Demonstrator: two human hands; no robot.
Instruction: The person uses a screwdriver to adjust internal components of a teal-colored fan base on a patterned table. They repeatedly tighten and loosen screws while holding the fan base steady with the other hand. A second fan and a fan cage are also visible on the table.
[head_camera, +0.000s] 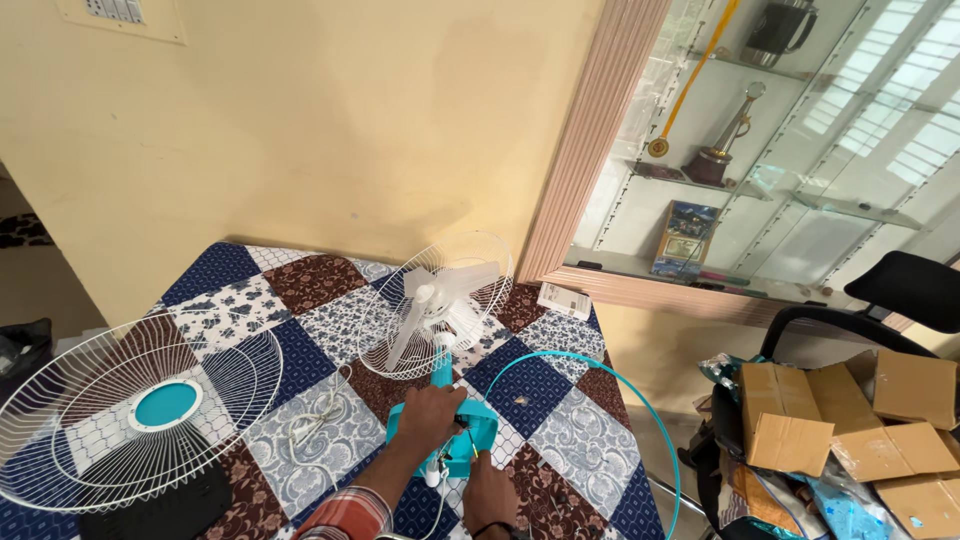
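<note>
Left hand clamped on the teal fan base, right hand fingers pinched on a screwdriver: keep base pinned flat, tool square to the screw

Taking the teal fan base as the landmark: both hands crowd it, the left hand on top, the right hand at its near edge. Just behind it the fan head with its rear wire guard blocks the way. Left of it a white cord lies coiled, and farther left the loose front grille overhangs the worktop edge. Right of it a teal ring arcs over otherwise bare patchwork cloth.
</note>
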